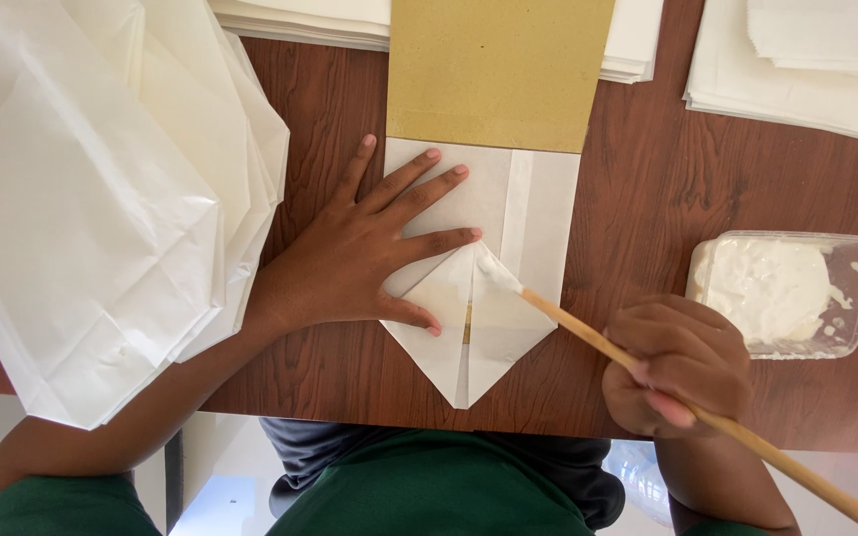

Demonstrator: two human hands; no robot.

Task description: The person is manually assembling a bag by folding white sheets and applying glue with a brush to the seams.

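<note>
On the wooden surface (647, 199), a white paper bag (479, 298) lies flat, its bottom folded to a point. Left hand (359, 258) presses it down with spread fingers; right hand (677, 367) grips a wooden stick (647, 372), its tip on the fold. Paste should go thin along the flap edge, with the paper kept pinned. A paste tub (786, 293) stands just right.

Heaped at the far left of the brown wooden table (647, 189): crumpled translucent white sheets (101, 199); along the far edge, flat stacks of white paper (806, 69), top right and top centre.
</note>
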